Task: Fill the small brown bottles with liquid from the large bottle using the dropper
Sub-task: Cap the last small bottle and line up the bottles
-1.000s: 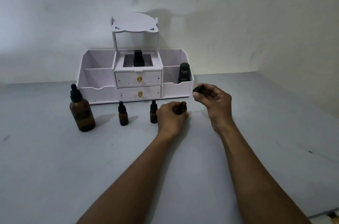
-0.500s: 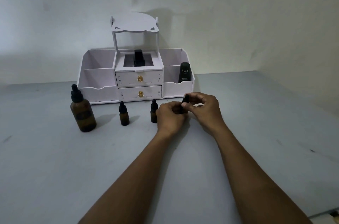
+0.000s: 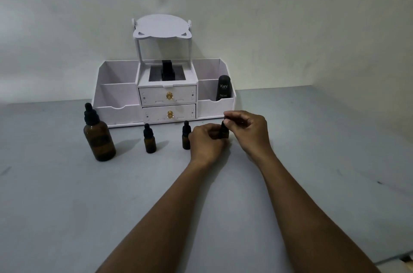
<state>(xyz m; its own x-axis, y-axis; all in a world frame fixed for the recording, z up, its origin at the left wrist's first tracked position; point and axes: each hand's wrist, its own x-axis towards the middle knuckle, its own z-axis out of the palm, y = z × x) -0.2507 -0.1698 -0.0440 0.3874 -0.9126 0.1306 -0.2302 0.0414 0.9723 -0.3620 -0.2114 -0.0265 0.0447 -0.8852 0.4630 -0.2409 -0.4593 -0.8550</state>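
A large brown bottle [image 3: 99,140] with a black dropper cap stands upright at the left on the grey table [image 3: 67,205]. Two small brown bottles stand capped to its right, one [image 3: 149,139] in the middle and another [image 3: 186,136] beside my left hand. My left hand [image 3: 206,140] grips the body of a third small brown bottle [image 3: 224,132]. My right hand [image 3: 247,128] pinches the black dropper cap [image 3: 225,121] sitting on top of that bottle.
A white desk organiser [image 3: 165,93] with two gold-knobbed drawers stands against the wall behind the bottles. A black tube [image 3: 223,87] sits in its right compartment and a dark object [image 3: 167,71] in its top tray. The table's right corner lies at the lower right.
My right hand carried the black cap from the air at the right down onto the third small bottle and now holds it there. My left hand kept its grip.
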